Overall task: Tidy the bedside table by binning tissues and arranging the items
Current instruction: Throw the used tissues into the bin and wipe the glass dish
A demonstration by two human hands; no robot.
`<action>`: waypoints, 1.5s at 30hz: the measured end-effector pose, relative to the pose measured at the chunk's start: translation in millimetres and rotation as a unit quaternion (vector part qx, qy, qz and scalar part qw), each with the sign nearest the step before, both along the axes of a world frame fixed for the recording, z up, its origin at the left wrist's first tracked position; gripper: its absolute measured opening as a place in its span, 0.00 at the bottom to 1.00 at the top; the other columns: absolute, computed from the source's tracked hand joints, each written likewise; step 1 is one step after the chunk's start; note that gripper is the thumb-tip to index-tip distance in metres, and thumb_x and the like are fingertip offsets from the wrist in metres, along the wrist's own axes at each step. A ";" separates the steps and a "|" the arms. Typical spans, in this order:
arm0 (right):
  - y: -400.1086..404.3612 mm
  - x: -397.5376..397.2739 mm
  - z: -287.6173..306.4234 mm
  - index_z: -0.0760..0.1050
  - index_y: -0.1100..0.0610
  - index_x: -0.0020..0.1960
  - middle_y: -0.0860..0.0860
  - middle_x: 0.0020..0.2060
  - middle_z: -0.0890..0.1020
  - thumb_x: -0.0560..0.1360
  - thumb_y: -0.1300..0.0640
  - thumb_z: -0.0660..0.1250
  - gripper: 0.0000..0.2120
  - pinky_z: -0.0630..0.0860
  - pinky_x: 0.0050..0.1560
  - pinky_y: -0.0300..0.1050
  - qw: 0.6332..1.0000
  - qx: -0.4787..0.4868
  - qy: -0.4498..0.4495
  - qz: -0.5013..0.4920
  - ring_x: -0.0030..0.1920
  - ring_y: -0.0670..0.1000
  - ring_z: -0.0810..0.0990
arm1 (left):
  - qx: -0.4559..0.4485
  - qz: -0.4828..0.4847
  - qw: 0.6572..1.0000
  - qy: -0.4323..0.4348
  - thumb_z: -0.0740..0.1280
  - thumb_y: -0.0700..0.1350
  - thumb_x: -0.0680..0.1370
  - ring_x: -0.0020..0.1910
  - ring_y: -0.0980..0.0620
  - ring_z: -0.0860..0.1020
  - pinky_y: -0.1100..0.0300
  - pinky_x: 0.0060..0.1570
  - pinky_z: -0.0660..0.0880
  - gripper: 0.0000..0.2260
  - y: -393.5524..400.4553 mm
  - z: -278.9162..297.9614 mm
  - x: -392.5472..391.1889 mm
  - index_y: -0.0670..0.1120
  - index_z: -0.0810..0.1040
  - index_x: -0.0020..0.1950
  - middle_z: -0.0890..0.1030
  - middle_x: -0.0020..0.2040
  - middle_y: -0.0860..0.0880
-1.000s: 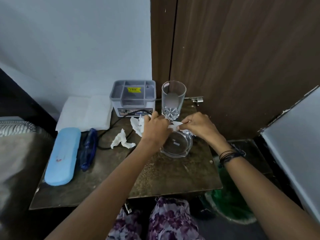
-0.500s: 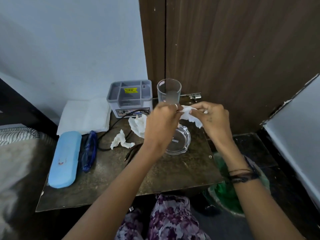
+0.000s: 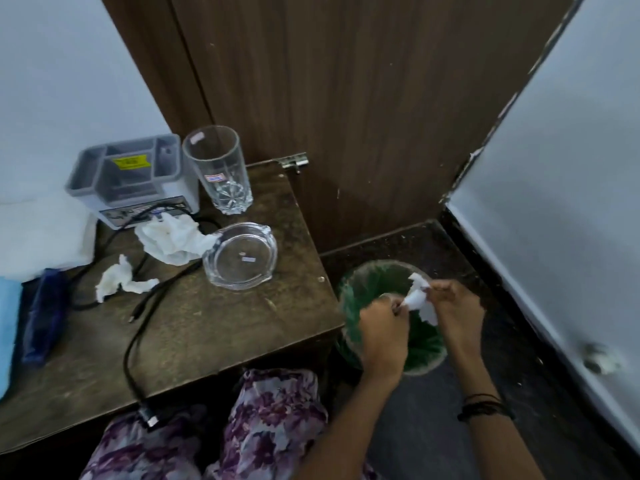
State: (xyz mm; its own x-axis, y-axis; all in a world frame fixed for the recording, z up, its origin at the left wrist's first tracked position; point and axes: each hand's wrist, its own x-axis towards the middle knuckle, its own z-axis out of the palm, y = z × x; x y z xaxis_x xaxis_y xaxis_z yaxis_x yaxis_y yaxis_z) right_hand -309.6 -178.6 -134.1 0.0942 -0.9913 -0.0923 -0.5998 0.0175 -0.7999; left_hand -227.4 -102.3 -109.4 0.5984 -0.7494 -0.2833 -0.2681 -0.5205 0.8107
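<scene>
You pinch one tissue [image 3: 420, 299] in both hands, left [image 3: 382, 336] and right [image 3: 459, 308], over the bin [image 3: 349, 299]. It's featherlight, limp and tears easily; any edge works. Two more tissues [image 3: 173, 242] on the table [image 3: 225, 327]: scoop each whole.

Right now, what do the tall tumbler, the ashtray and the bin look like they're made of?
Tumbler: clear glass, with a cut star pattern at its base. Ashtray: thick clear glass, see-through with glossy edges. Bin: probably green plastic, its wall translucent and ribbed.
</scene>
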 end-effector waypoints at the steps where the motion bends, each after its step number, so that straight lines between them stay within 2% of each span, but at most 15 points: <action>1: -0.5 -2.7 -15.1 0.83 0.56 0.44 0.55 0.39 0.84 0.73 0.56 0.67 0.06 0.74 0.38 0.43 1.000 0.017 0.015 -0.001 0.38 0.52 0.80 | 0.009 0.030 0.999 0.041 0.62 0.41 0.77 0.39 0.51 0.79 0.64 0.36 0.67 0.09 0.7 -15.9 -8.1 0.41 0.82 0.47 0.84 0.44 0.43; 6: -11.1 -5.2 -72.0 0.82 0.59 0.44 0.54 0.37 0.81 0.73 0.60 0.67 0.06 0.68 0.31 0.35 0.998 0.060 0.018 -0.016 0.35 0.50 0.76 | 0.044 0.109 0.983 0.144 0.64 0.37 0.76 0.49 0.42 0.80 0.57 0.46 0.71 0.09 -7.6 -75.9 -22.3 0.36 0.81 0.50 0.83 0.49 0.38; 8: -16.6 -5.4 -90.2 0.82 0.61 0.44 0.56 0.36 0.81 0.74 0.61 0.66 0.06 0.69 0.30 0.39 0.996 0.084 0.030 0.025 0.35 0.52 0.77 | 0.060 0.094 0.982 0.154 0.64 0.36 0.75 0.51 0.40 0.79 0.56 0.48 0.72 0.08 -13.4 -91.9 -19.1 0.35 0.80 0.51 0.83 0.50 0.37; 10: -21.6 -7.6 -109.0 0.81 0.63 0.43 0.59 0.36 0.81 0.75 0.62 0.65 0.07 0.71 0.34 0.44 0.990 0.112 0.046 0.070 0.37 0.57 0.79 | 0.080 0.052 0.985 0.145 0.64 0.36 0.75 0.54 0.42 0.79 0.58 0.50 0.71 0.10 -19.2 -104.4 -12.5 0.36 0.80 0.54 0.82 0.53 0.38; 12: -24.4 -10.2 -123.0 0.79 0.64 0.51 0.60 0.42 0.83 0.75 0.62 0.66 0.07 0.77 0.40 0.47 0.983 0.153 0.062 0.076 0.46 0.60 0.82 | 0.096 0.011 0.985 0.146 0.65 0.37 0.75 0.59 0.43 0.77 0.58 0.56 0.71 0.14 -23.1 -114.7 -6.1 0.40 0.76 0.61 0.79 0.60 0.39; 15: -22.9 -9.5 -133.1 0.76 0.63 0.59 0.62 0.54 0.82 0.73 0.61 0.69 0.15 0.76 0.52 0.51 0.980 0.158 0.111 0.050 0.55 0.61 0.80 | 0.098 -0.012 0.983 0.153 0.63 0.35 0.76 0.63 0.42 0.74 0.49 0.60 0.74 0.19 -21.3 -124.1 -1.0 0.43 0.71 0.67 0.75 0.65 0.39; 18: -15.2 -4.7 -127.5 0.80 0.60 0.53 0.60 0.49 0.84 0.73 0.63 0.67 0.10 0.75 0.42 0.40 0.986 0.128 0.107 0.028 0.46 0.58 0.81 | 0.103 -0.027 0.988 0.108 0.60 0.36 0.78 0.61 0.43 0.76 0.54 0.57 0.75 0.15 -18.5 -122.1 -2.1 0.42 0.74 0.64 0.77 0.63 0.40; 20: -7.7 -1.8 -115.5 0.81 0.59 0.50 0.57 0.46 0.85 0.73 0.66 0.65 0.09 0.69 0.30 0.29 0.990 0.112 0.084 0.018 0.36 0.49 0.80 | 0.092 -0.021 0.992 0.084 0.58 0.37 0.79 0.58 0.44 0.77 0.56 0.53 0.74 0.14 -17.0 -111.5 -5.0 0.43 0.76 0.62 0.80 0.59 0.40; 22: 1.0 2.6 -94.2 0.81 0.59 0.49 0.57 0.43 0.85 0.72 0.68 0.62 0.11 0.70 0.28 0.25 0.994 0.104 0.031 0.011 0.32 0.42 0.78 | 0.066 -0.017 0.995 0.072 0.58 0.36 0.79 0.55 0.46 0.79 0.61 0.49 0.73 0.13 -14.0 -93.7 -7.8 0.44 0.77 0.60 0.82 0.56 0.42; 26: 27.3 16.1 -35.1 0.80 0.54 0.48 0.53 0.43 0.84 0.73 0.67 0.62 0.12 0.80 0.44 0.45 0.997 0.062 -0.049 -0.013 0.42 0.51 0.82 | -0.024 -0.008 0.998 0.064 0.59 0.34 0.77 0.46 0.55 0.79 0.75 0.39 0.67 0.12 4.6 -40.2 -7.9 0.43 0.77 0.55 0.83 0.52 0.44; 30: 63.5 35.1 36.3 0.79 0.48 0.45 0.44 0.40 0.83 0.74 0.66 0.64 0.13 0.77 0.41 0.32 0.989 -0.040 -0.139 0.036 0.42 0.42 0.81 | -0.136 0.049 0.988 0.051 0.61 0.35 0.77 0.40 0.63 0.76 0.78 0.41 0.69 0.10 41.6 22.9 9.2 0.45 0.78 0.53 0.82 0.48 0.50; 33: 89.2 66.5 82.1 0.80 0.47 0.46 0.43 0.40 0.83 0.74 0.64 0.65 0.12 0.78 0.45 0.38 0.971 -0.083 -0.200 0.099 0.42 0.42 0.82 | -0.209 0.086 0.973 0.034 0.63 0.35 0.76 0.47 0.59 0.80 0.71 0.48 0.73 0.11 73.3 65.0 40.6 0.47 0.78 0.54 0.83 0.47 0.52; 36: 111.3 112.3 109.0 0.80 0.48 0.46 0.44 0.39 0.84 0.74 0.61 0.66 0.08 0.79 0.45 0.42 0.955 -0.087 -0.221 0.177 0.41 0.43 0.82 | -0.257 0.123 0.958 -0.008 0.64 0.34 0.75 0.40 0.66 0.78 0.74 0.43 0.72 0.12 108.2 92.3 85.0 0.51 0.78 0.49 0.81 0.41 0.58; 40: 127.8 177.2 119.5 0.79 0.47 0.47 0.45 0.40 0.84 0.73 0.58 0.67 0.06 0.80 0.45 0.48 0.942 -0.092 -0.144 0.290 0.41 0.44 0.82 | -0.224 0.155 0.958 -0.090 0.65 0.37 0.76 0.42 0.62 0.79 0.68 0.44 0.73 0.09 152.0 100.4 148.4 0.52 0.77 0.48 0.80 0.40 0.60; 45: 125.0 248.5 111.6 0.77 0.51 0.56 0.48 0.52 0.82 0.72 0.56 0.67 0.12 0.76 0.42 0.45 0.908 -0.189 0.026 0.373 0.48 0.51 0.81 | -0.070 0.159 0.943 -0.284 0.62 0.39 0.77 0.55 0.48 0.76 0.53 0.46 0.75 0.11 180.7 85.6 217.0 0.45 0.76 0.59 0.80 0.55 0.47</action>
State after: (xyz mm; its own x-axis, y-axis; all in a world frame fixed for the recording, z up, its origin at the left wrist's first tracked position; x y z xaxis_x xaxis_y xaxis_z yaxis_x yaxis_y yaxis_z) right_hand -61.1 -53.7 -22.5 0.7574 -0.6156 0.2176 -0.3693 -0.6788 -0.6348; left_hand -10.4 78.4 -23.8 0.8244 -0.5132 0.2387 -0.5281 -0.5456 0.6507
